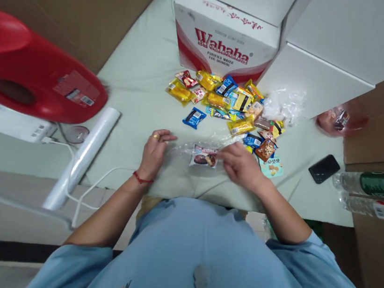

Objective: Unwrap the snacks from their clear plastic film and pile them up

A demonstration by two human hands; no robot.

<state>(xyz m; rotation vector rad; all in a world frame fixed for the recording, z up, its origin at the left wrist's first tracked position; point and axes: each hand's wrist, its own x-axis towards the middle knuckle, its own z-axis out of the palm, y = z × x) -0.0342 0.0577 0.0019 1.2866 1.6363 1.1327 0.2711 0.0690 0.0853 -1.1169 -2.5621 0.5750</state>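
A clear plastic bag [184, 148] lies flat on the table between my hands. A small wrapped chocolate snack [204, 156], with round dark cakes pictured on it, is on or inside the bag; I cannot tell which. My right hand [242, 166] is curled, its fingertips closed at the snack packet's right edge. At the bag's left end rests my left hand [154, 154], fingers stretched to the right and no object visible in them. A blue snack packet [194, 118] lies alone beyond the bag. Behind it is a pile of wrapped snacks [218, 101], mostly yellow, blue and red.
A Wahaha carton [222, 44] stands behind the pile, with crumpled clear plastic [284, 104] beside it. Left are a red jug [42, 72], a plastic film roll [84, 156] and a white power strip [14, 124] with its cable. A phone [323, 169] and bottles [378, 183] lie right.
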